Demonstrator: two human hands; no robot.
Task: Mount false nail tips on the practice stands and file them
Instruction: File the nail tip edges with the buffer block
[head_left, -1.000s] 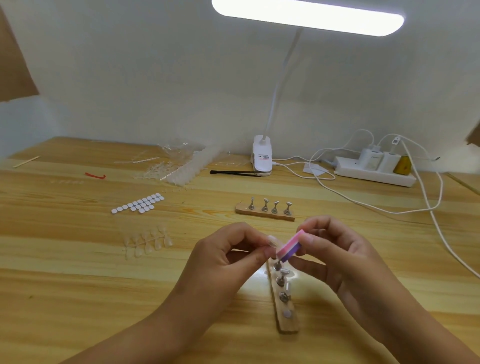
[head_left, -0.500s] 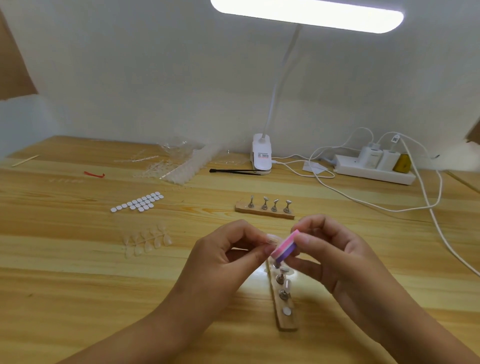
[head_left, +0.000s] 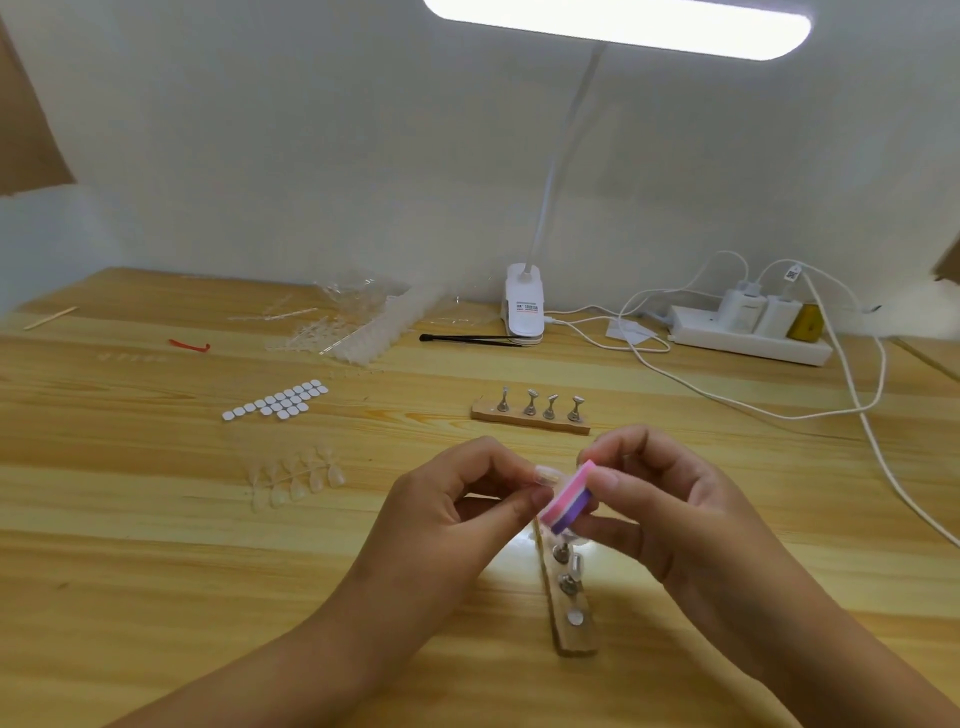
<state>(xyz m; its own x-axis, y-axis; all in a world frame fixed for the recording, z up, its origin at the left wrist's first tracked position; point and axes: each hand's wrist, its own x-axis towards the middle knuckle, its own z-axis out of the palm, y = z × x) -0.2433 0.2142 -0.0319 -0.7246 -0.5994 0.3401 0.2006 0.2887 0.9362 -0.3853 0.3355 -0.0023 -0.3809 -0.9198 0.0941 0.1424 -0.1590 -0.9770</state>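
Head view: your left hand (head_left: 457, 499) pinched a clear nail tip (head_left: 545, 474) between thumb and forefinger, raised just above the near wooden stand (head_left: 571, 631). Your right hand (head_left: 670, 499) gripped a pink-and-purple buffer block (head_left: 569, 496), its edge touching the tip. Your hold on so small a piece looked slight. A hard stroke could flick it onto the table (head_left: 156, 571), or bend it. A second stand (head_left: 530, 415) with four metal pegs sat farther back.

We note a pale wooden table (head_left: 156, 571) meeting a white wall (head_left: 311, 156). Clip lamp (head_left: 524, 306) at the table's far edge, bar lit overhead; white power strip (head_left: 748, 345) toward the far right corner.
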